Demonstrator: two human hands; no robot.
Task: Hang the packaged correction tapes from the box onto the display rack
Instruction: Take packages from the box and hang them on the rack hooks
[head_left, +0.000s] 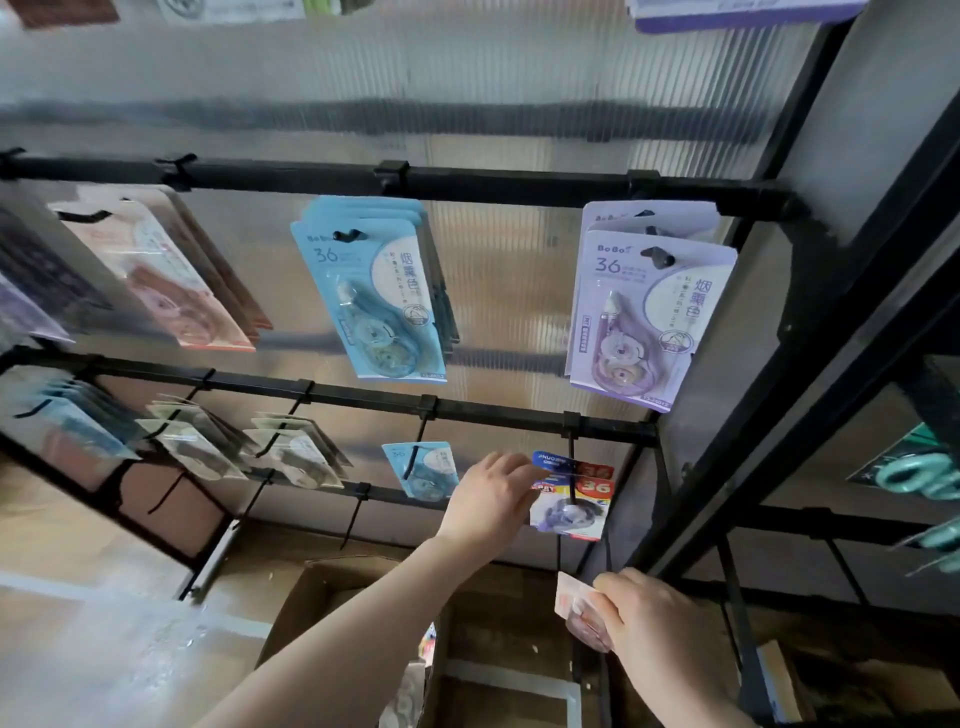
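Head view is looking down along the display rack (519, 184), a black frame of crossbars and hooks before a ribbed translucent panel. The left hand (488, 501) is reaching to the lower crossbar's rightmost hook (571, 480), fingers pinching the left edge of a red-and-blue packaged correction tape (569, 512) that is sitting on that hook; whether its hang hole is fully seated is hard to judge, since the hand is covering part of the card. Another card with the same red header is hanging just behind it.

The right hand (654, 621), below and right of that hook, is gripping a pink packaged tape (576, 605), fingers curled round its lower half, well apart from any peg.

The cardboard box (311, 597) is standing open on the floor below the hook, between the two forearms, with a few packets visible inside.

Above the hook, on the upper crossbar, a stack of blue packs (374, 291) and a stack of lilac packs (644, 312) are hanging. One blue pack (423, 470) is hanging left of the hook, on the neighbouring peg.

Step in hand, as I read it: settling the red-and-blue card onto its peg. Next move is likely calling for the left hand to let go and the pink tape to be lifted to a free hook, its hole lined up with the tip.
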